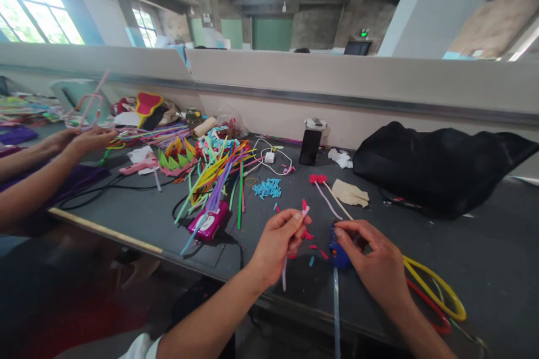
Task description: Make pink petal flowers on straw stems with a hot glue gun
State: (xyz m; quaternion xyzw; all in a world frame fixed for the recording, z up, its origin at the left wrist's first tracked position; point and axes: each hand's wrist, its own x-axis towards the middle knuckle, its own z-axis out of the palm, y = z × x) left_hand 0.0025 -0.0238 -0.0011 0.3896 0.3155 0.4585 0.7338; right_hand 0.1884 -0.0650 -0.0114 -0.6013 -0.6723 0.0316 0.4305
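Observation:
My left hand (283,235) is closed in a pinch on a pale pink pipe cleaner (284,276). Small red pieces (304,205) sit at its upper end, and the stem hangs below the fingers. My right hand (373,255) has thumb and forefinger together at the tip of a blue glue gun (339,253); whatever they pinch is too small to make out. A clear glue stick (336,308) runs from the gun past the table edge. Short red pieces (324,254) and a blue piece (311,261) lie between my hands. Beyond them rest two stems with red flower heads (318,178).
Blue pieces (267,188) are heaped near a bundle of coloured pipe cleaners (214,179) and a magenta box (209,223). A black bag (438,165), a phone (310,147) and yellow loops (442,286) lie around. At left, another person's hands (84,139) hold pink stems.

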